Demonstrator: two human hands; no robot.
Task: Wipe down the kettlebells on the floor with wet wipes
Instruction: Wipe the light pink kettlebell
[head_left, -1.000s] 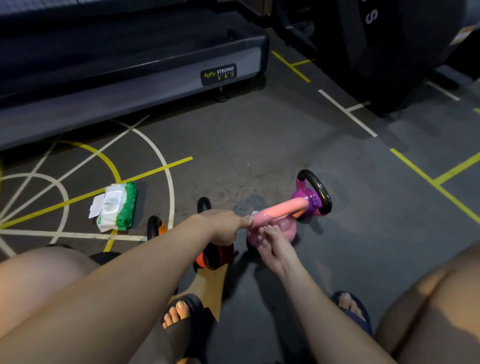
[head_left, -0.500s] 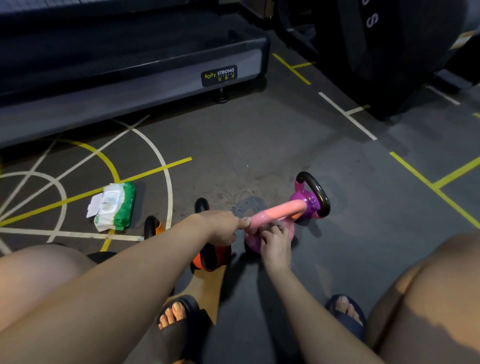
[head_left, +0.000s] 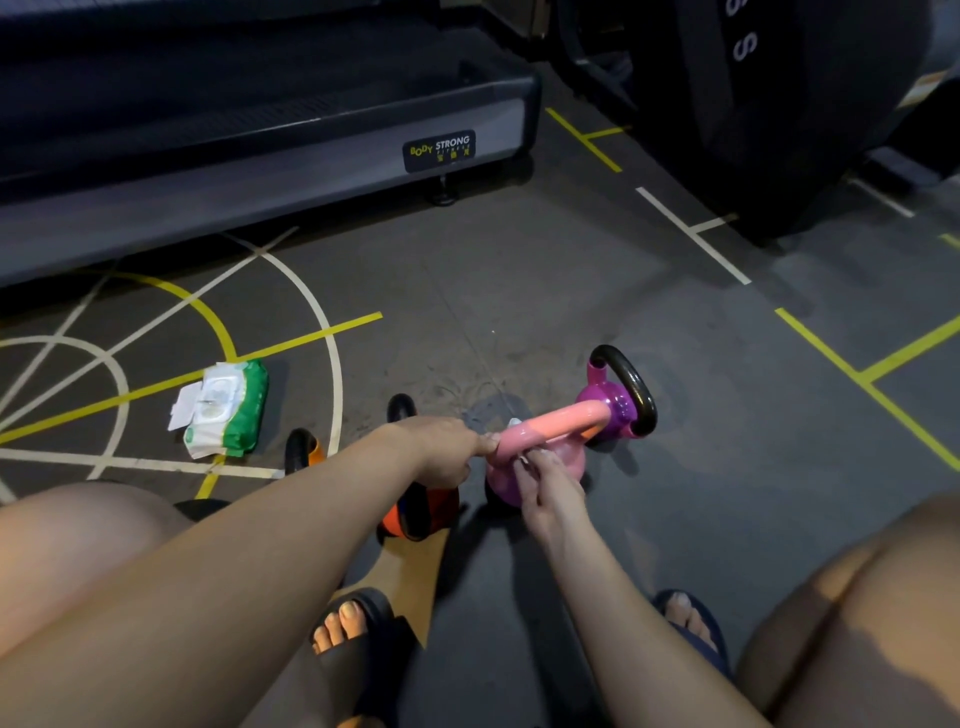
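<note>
Head view: left hand (head_left: 441, 453) grips pink kettlebell (head_left: 563, 422) handle; right hand (head_left: 546, 491) pinches wipe (head_left: 523, 460) against it.

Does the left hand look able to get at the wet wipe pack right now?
Probably yes: the wipe pack lies on floor left of the left hand, with only the orange kettlebell low between them. The hand must first release the handle of the pink kettlebell.

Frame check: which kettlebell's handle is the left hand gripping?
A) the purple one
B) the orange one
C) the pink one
C: the left hand grips the near end of the handle of the pink kettlebell, while the right hand holds a wet wipe against it; the purple kettlebell stands behind, untouched.
</note>
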